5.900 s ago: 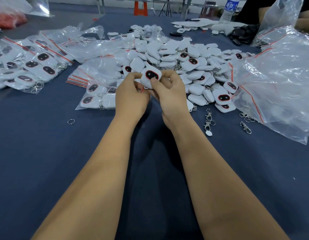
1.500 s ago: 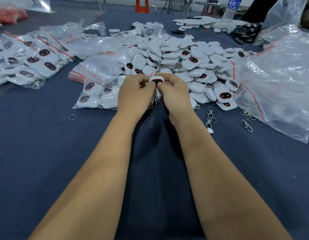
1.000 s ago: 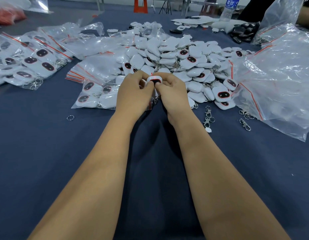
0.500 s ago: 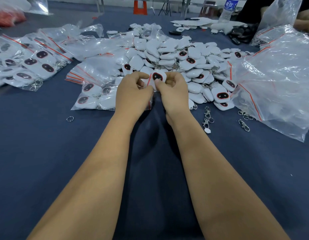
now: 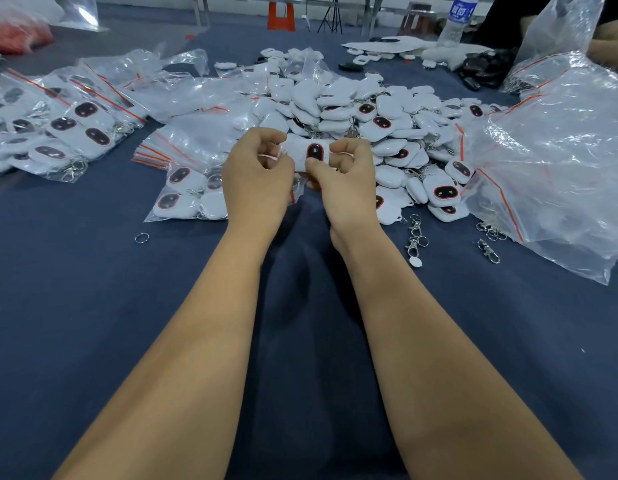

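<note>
Between both hands, above the blue tablecloth, I hold a small clear zip bag (image 5: 300, 157) with a white keychain device (image 5: 312, 154) inside, its black red-rimmed oval facing me. My left hand (image 5: 257, 178) pinches the bag's left end with curled fingers. My right hand (image 5: 345, 178) pinches its right end, thumb beside the oval. Behind my hands lies a large pile of the same white devices (image 5: 369, 116) with metal clasps.
Filled zip bags (image 5: 186, 192) lie left of my hands, more (image 5: 58, 129) at far left. Large clear plastic bags (image 5: 556, 150) stand on the right. Loose metal clasps (image 5: 415, 239) and a key ring (image 5: 141, 238) lie on the cloth (image 5: 93, 306). A water bottle (image 5: 454, 20) stands at the back.
The bagged device has risen slightly and turned so its black oval faces me; my hands have drawn a little apart along the bag's top.
</note>
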`<state>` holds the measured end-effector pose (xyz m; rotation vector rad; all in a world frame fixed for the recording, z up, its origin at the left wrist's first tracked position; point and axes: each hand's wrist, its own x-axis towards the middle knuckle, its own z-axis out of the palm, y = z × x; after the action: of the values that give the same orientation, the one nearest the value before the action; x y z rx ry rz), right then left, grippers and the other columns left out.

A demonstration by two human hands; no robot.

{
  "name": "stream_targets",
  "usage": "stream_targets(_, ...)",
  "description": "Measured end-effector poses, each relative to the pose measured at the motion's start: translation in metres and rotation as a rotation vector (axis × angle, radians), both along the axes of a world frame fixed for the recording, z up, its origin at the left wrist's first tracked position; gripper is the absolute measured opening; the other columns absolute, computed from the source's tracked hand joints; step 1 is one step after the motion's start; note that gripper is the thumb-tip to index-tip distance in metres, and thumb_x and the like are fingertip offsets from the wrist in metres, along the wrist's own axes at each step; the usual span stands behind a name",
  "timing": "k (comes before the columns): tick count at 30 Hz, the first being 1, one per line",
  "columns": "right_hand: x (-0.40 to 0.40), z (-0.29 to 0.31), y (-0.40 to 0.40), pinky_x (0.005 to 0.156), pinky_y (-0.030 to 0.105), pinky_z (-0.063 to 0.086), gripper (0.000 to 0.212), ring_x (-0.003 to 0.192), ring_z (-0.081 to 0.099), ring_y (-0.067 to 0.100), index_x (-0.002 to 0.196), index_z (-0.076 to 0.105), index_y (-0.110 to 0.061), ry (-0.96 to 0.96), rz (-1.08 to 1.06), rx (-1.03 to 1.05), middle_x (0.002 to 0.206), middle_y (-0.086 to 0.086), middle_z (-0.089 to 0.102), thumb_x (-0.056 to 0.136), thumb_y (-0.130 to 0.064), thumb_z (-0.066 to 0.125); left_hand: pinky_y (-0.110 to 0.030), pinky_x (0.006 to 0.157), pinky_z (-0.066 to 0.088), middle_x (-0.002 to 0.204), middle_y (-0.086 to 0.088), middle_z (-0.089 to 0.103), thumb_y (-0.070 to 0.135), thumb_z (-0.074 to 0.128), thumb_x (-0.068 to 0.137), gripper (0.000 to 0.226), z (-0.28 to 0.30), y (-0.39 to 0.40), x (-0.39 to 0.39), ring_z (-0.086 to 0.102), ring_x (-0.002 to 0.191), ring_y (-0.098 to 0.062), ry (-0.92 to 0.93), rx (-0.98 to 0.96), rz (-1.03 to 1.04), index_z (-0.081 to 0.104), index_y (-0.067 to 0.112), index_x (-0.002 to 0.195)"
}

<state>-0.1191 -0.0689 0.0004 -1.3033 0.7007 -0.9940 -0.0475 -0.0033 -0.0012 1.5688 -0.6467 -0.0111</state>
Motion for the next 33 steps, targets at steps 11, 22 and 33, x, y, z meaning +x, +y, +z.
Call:
stream_targets(11, 0.006, -0.003, 0.011, 0.082, 0.050, 0.052, 0.019, 0.091, 0.065, 0.037, 0.090, 0.067, 0.012, 0.382, 0.195, -0.409, 0.092, 0.026, 0.068, 0.089, 0.001, 0.051, -0.011, 0.071, 0.043, 0.094, 0.013, 0.059, 0.008, 0.058, 0.082, 0.028, 0.001, -0.001, -0.007, 0.053, 0.078, 0.004, -0.181, 0.030, 0.023, 0.060, 0.035, 0.089)
stream_targets(22, -0.010, -0.009, -0.008, 0.099, 0.037, 0.025, 0.035, 0.123, 0.039, 0.029, 0.121, 0.057, -0.013, 1.067, -0.271, -0.729, 0.126, 0.007, 0.054, 0.088, -0.022, 0.051, -0.025, 0.067, 0.034, 0.100, -0.006, 0.059, 0.003, 0.053, 0.081, 0.026, -0.011, -0.006, 0.001, 0.057, 0.091, -0.024, -0.339, 0.457, -0.012, 0.072, 0.017, 0.094)
stream_targets(33, -0.005, -0.005, -0.004, 0.082, 0.003, 0.030, 0.048, 0.089, 0.042, 0.003, 0.125, 0.054, -0.010, 0.417, -0.147, -0.517, 0.126, 0.003, 0.048, 0.080, 0.001, 0.066, -0.019, 0.062, 0.036, 0.109, -0.004, 0.058, -0.004, 0.046, 0.076, 0.039, -0.006, 0.004, 0.007, 0.054, 0.078, -0.010, -0.138, 0.299, 0.112, 0.069, 0.025, 0.090)
